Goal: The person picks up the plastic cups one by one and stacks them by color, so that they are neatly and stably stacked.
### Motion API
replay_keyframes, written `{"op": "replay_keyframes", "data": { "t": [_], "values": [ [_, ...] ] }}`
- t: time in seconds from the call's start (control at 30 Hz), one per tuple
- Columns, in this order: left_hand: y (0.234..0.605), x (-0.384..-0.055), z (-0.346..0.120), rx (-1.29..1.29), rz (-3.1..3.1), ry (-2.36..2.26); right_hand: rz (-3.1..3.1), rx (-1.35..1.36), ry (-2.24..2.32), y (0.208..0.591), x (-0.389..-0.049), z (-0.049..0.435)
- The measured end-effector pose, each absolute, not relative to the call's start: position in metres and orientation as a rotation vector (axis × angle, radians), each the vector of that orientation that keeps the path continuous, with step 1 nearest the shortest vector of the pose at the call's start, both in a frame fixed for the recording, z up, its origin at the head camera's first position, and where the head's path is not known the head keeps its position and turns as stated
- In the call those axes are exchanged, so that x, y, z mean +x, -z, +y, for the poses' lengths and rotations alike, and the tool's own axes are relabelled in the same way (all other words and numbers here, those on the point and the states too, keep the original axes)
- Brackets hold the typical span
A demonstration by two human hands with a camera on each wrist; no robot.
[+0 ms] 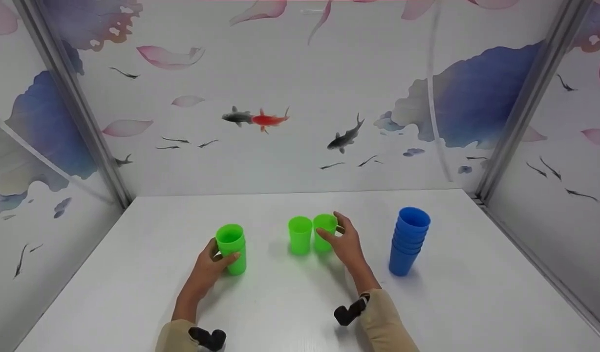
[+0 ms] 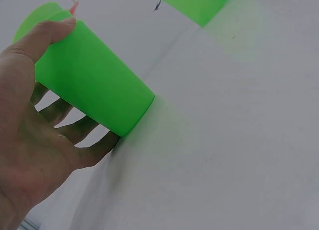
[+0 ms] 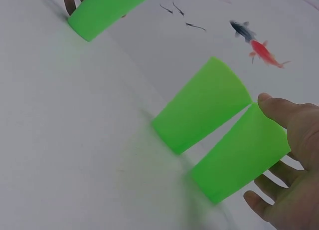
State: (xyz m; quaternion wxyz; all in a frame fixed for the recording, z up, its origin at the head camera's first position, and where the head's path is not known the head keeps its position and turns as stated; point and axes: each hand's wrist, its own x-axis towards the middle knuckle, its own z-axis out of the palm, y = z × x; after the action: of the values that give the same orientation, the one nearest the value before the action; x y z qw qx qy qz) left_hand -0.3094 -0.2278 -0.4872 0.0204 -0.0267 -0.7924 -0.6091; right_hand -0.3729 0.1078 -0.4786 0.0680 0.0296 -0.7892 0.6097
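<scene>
On the left of the table, my left hand (image 1: 209, 269) grips a stack of green plastic cups (image 1: 237, 264), at least two nested; its thumb lies across the near side and its fingers curl behind. The left wrist view shows the thumb near the stack's upper end and the fingers (image 2: 97, 147) along its underside. Toward the middle, two single green cups stand upright side by side, a left one (image 1: 300, 237) and a right one (image 1: 324, 239). Around the right one, my right hand (image 1: 348, 244) has its thumb near the rim and its other fingers spread beyond.
A tall stack of blue cups (image 1: 401, 261) stands upright to the right of my right hand. All cups are on a white table (image 1: 280, 303), bounded by a back wall (image 1: 290, 166) and side walls printed with fish and petals.
</scene>
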Motion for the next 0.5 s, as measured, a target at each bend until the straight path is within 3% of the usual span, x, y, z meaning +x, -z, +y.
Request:
{"op": "replay_keyframes", "data": {
  "t": [0.5],
  "values": [
    [0.4890, -0.3107, -0.2281, -0.096, -2.438, 1.908, -2.339, 0.052, -1.822, 0.4758, -0.3728, 0.1063]
  ]
}}
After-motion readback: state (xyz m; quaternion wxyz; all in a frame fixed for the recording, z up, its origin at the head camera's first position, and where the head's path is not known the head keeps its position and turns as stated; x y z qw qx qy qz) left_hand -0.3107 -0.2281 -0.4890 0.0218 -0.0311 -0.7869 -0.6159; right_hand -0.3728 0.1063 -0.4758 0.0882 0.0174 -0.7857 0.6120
